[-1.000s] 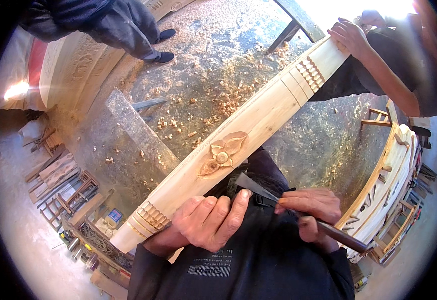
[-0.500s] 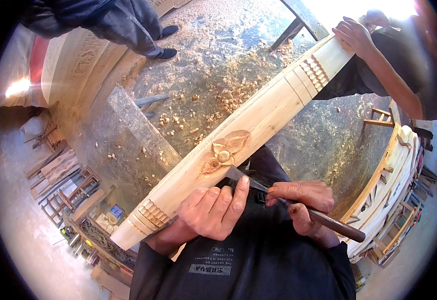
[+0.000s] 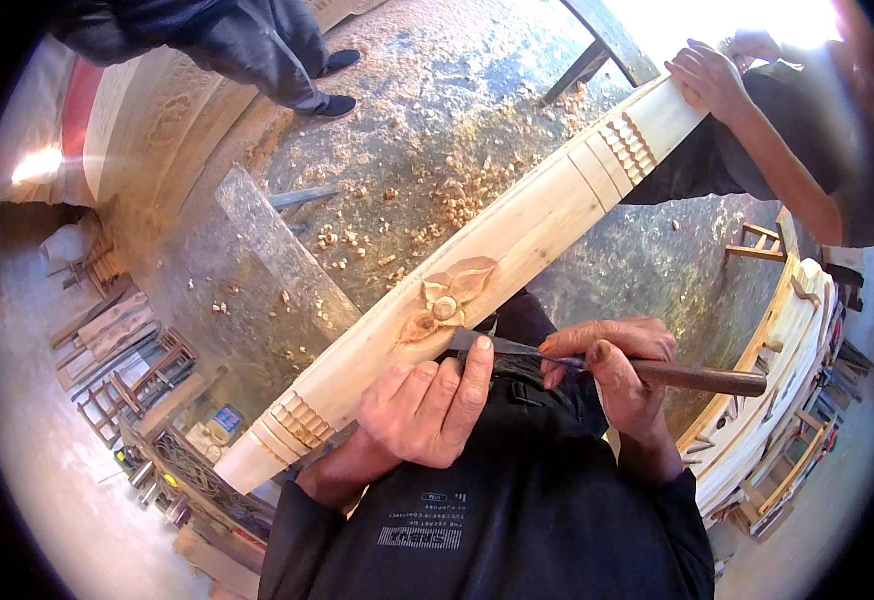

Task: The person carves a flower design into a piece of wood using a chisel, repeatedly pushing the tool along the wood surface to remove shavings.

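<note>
A long pale wooden beam (image 3: pixel 547 238) lies slantwise before me, with a carved flower (image 3: pixel 445 300) in its middle and ribbed carving near both ends. My right hand (image 3: pixel 622 362) is wrapped round the dark handle of a chisel (image 3: pixel 692 376). The chisel's flat blade points left and its tip meets the beam's near edge, just below the flower. Curled, my left hand (image 3: pixel 419 408) rests by that edge, its index finger raised against the blade. The left thumb is hidden.
At the far right another person's hand (image 3: pixel 712 80) rests on the beam's end. Someone else stands at upper left, legs (image 3: pixel 257 60) showing. Shavings (image 3: pixel 467 195) litter the floor around a plank (image 3: pixel 282 250). A pale bench (image 3: pixel 772 390) with tools stands right; wooden frames (image 3: pixel 137 385) lie left.
The chisel's handle has swung up and away from my body, so the tool lies flatter. My right hand rose with it, and the tip shifted slightly left.
</note>
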Available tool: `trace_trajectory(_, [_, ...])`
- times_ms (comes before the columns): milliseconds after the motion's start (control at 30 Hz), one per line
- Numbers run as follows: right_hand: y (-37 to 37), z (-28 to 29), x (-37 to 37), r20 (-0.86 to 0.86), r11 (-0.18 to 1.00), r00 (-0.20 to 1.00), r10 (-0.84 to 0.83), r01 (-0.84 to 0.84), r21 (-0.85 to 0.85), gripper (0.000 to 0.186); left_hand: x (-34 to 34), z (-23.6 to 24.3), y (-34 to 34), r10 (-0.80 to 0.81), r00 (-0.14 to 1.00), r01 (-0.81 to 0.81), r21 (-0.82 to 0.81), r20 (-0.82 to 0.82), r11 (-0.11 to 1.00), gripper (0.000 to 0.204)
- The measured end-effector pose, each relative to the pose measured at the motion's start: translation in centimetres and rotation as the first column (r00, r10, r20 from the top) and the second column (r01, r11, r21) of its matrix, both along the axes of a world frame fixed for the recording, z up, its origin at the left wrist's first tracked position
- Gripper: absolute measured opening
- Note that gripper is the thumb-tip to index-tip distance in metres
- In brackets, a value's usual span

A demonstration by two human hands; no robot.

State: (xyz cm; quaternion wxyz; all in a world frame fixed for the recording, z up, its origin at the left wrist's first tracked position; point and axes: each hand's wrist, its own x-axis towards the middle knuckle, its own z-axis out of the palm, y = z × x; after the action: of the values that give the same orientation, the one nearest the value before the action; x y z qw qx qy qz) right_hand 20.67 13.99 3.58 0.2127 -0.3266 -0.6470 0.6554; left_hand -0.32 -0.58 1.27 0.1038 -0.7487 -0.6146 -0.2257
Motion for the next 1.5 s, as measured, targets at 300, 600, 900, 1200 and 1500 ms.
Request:
trace_trajectory(300, [0.7, 2.1, -2.5, -0.451, 0.807, 0.835, 0.316, 0.014, 0.591, 0.066, 0.7, -0.8, -0.3, -0.015, 0.964, -0.015, 0.108, 0.267, 0.994, 0.039])
trace_trajectory(600, [-1.5, 4.7, -8.1, -0.674, 0.972, 0.737, -0.051, 0.191, 0.135, 0.065, 2.1, -3.1, -1.6, 0.027, 0.953, -0.1, 0.229, 0.301, 0.968, 0.044])
trace_trajectory(900, [-1.9, 4.7, -10.1, -0.603, 0.969, 0.791, -0.104, 0.218, 0.118, 0.068, 0.2, -0.5, -3.1, 0.259, 0.902, -0.305, 0.085, 0.346, 0.949, 0.029])
trace_trajectory(1200, [-1.5, 4.4, -11.3, -0.528, 0.986, 0.845, -0.083, 0.146, 0.079, 0.071, -1.4, 1.3, 0.9, 0.137, 0.497, -0.202, -0.04, 0.857, 0.979, 0.029])
trace_trajectory(1500, [0.5, 5.7, -14.6, -0.425, 0.97, 0.895, 0.139, -0.209, -0.124, 0.07, -1.2, 1.1, 1.5, 0.225, 0.452, -0.302, -0.089, 0.863, 0.949, 0.012])
